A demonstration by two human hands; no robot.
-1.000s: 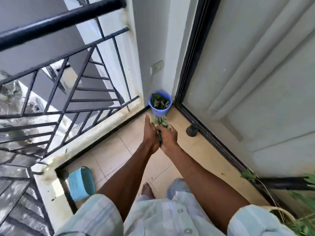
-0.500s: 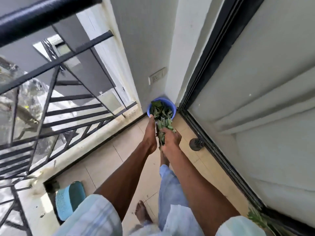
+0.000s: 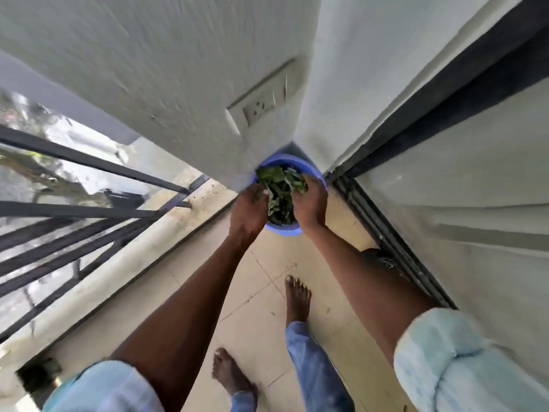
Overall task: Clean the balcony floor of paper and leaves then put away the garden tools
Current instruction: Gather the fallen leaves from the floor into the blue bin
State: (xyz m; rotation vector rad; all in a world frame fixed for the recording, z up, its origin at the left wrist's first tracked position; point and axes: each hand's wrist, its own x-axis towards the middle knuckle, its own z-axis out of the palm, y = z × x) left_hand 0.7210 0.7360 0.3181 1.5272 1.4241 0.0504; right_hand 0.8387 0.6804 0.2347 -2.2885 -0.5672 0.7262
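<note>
A blue bucket (image 3: 283, 230) stands on the floor in the corner where the wall meets the sliding door frame, and it holds green leaves. My left hand (image 3: 248, 209) and my right hand (image 3: 310, 203) are side by side right over its mouth. Between them they hold a bunch of green leaves (image 3: 280, 188), which hangs down into the bucket. Both hands curl in around the bunch from either side. My fingertips are hidden by the leaves.
A dark metal railing (image 3: 89, 209) on a low concrete kerb runs along the left. A wall socket (image 3: 261, 107) sits above the bucket. The sliding door track (image 3: 395, 239) runs along the right, with a small black round fitting (image 3: 383, 258) beside it. My bare feet stand on the beige tiles (image 3: 258, 292).
I have stepped toward the corner and bent over the bucket. My hands have carried the leaf bunch forward from short of the bucket to over its mouth and moved slightly apart.
</note>
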